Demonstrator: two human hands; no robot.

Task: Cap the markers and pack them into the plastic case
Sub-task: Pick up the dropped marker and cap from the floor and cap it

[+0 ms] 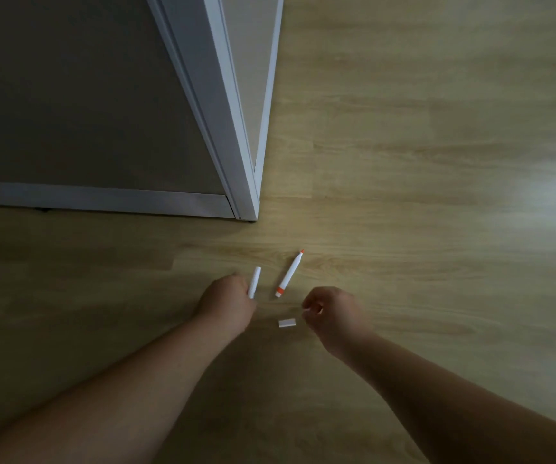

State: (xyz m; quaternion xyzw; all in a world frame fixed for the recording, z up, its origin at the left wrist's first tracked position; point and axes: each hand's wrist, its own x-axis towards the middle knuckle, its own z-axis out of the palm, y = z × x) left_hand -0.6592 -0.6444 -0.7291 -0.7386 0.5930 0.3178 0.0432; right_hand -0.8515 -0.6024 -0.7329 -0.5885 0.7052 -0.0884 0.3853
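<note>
Head view – left hand (pixel 228 301) gripping slim white marker (pixel 255 282), wood-grain floor (pixel 403 162)

The floor (pixel 403 162) looks like pale wood-grain laminate, smooth with a soft sheen at the right; the white frame (pixel 233 135) looks painted and smooth; the orange-tipped marker (pixel 289 274), white marker (pixel 255 283) and loose cap (pixel 287 323) look like smooth plastic.
</note>
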